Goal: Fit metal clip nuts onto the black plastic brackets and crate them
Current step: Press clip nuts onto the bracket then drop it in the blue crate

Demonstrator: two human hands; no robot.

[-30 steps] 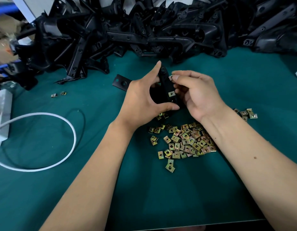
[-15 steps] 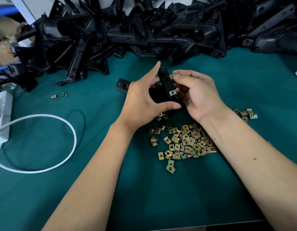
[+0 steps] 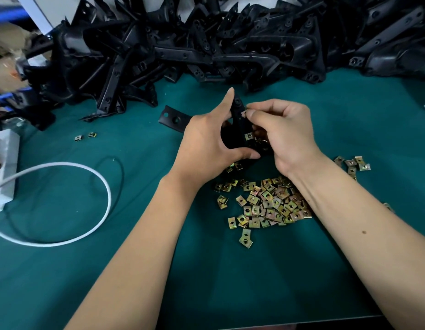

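Left hand (image 3: 204, 141) grips a stiff, light black bracket (image 3: 240, 120) by its edges while right hand (image 3: 283, 132) pinches a small, likely slippery clip nut (image 3: 244, 113) onto it.

A flat worktable covered in a dark teal-green mat (image 3: 230, 282) carries everything here. Along its far edge sprawls a tangled heap of black moulded plastic brackets (image 3: 183, 48) — angular arms with screw holes, stacked across the whole width. Near the middle lies a loose scatter of small square brass-coloured metal clip nuts (image 3: 266, 206), with a smaller cluster of the same nuts (image 3: 354, 163) off to the right and two stray ones (image 3: 85, 136) on the left. A white rounded cable (image 3: 97, 225) loops over the mat from a white power strip (image 3: 3, 172) at the left edge — beside it a thin black wire (image 3: 122, 167) curves.
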